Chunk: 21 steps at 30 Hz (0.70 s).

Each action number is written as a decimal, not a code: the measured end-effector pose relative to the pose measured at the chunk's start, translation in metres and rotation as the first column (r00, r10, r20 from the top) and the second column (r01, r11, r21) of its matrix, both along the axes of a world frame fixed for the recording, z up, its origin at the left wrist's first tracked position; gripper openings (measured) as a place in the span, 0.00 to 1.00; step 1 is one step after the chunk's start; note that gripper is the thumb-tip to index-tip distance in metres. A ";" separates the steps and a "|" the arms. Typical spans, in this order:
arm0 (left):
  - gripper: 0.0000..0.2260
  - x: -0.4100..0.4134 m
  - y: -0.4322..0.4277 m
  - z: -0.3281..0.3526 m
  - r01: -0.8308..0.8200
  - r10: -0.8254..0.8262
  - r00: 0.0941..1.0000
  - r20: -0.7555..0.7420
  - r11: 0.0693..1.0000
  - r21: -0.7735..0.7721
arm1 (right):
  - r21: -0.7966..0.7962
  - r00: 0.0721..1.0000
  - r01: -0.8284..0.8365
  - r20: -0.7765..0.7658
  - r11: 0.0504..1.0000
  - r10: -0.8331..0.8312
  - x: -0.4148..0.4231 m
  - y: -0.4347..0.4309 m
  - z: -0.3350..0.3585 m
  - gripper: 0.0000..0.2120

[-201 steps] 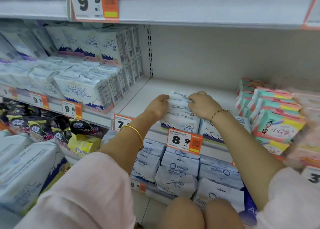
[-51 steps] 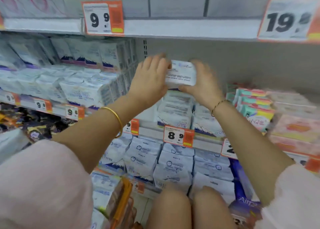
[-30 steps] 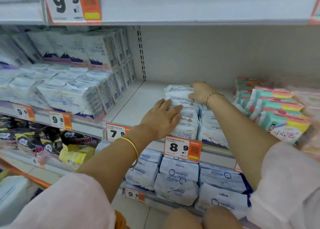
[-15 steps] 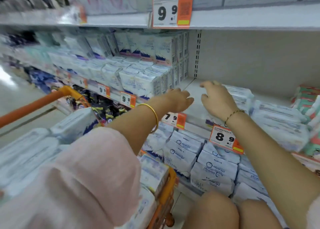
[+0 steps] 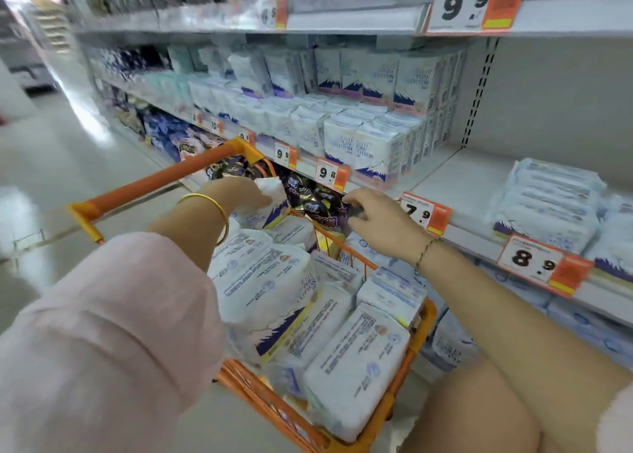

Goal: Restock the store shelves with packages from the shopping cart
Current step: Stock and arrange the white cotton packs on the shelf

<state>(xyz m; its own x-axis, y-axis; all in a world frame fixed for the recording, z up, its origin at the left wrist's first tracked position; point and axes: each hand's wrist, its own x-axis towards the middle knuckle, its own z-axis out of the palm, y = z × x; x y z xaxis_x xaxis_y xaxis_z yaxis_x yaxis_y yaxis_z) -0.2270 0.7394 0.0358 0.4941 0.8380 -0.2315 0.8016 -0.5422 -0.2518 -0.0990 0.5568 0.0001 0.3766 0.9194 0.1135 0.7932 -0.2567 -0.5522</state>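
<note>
A white package (image 5: pixel 270 204) with a purple mountain print is held at its top by the left hand (image 5: pixel 236 193), whose grip is closed round it. The package is at the far end of the shopping cart (image 5: pixel 421 315), a little left of the middle of the frame, just above the other packages (image 5: pixel 274 281) piled in the cart. Whether it is lifted clear of them cannot be told. The pile of white packs, printed sides up, fills the orange cart to its rim across the lower middle of the frame.

The right hand (image 5: pixel 383 224) is seen right of centre, over the cart's far side. Its fingers are loosely extended, its grip is wide, and nothing is held in it. A gold bangle (image 5: pixel 214 211) is worn on the left wrist, and a pink sleeve (image 5: pixel 102 332) fills the lower left.

The cart's handle (image 5: pixel 154 181) is seen at middle left. At the right edge, a stack of flat white packs (image 5: pixel 548 199) lies on the shelf (image 5: pixel 455 185), behind price tags marked 7.9 (image 5: pixel 424 212) and 8.9 (image 5: pixel 541 262). Left of the bare shelf space, upright packs (image 5: pixel 370 144) are ranged in rows.
</note>
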 end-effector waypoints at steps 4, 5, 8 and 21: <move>0.35 -0.008 0.015 -0.015 -0.088 0.094 0.980 0.176 0.995 -0.044 | -0.009 1.000 0.005 0.015 1.000 -0.004 -0.002 0.005 -0.004 0.20; 0.37 -0.008 0.015 -0.018 -0.104 0.113 0.972 0.205 0.993 -0.055 | -0.010 1.000 0.005 0.014 1.000 -0.005 -0.002 0.005 -0.005 0.20; 0.38 -0.005 0.011 -0.020 -0.123 0.126 0.956 0.264 0.992 -0.029 | -0.005 1.000 0.008 0.012 1.000 -0.008 -0.003 0.003 -0.004 0.20; 0.23 0.124 -0.119 0.026 0.620 -0.696 0.521 0.494 0.706 0.341 | 0.140 0.916 0.269 0.270 0.953 -0.298 0.074 -0.078 0.041 0.33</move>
<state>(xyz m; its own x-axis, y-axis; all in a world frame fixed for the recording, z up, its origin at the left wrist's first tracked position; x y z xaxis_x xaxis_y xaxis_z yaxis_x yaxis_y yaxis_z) -0.1029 0.6205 0.0614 0.9129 0.2178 0.3451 0.2287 -0.9735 0.0096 -0.0245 0.4790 0.0410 0.5579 0.7578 0.3384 0.8224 -0.4500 -0.3482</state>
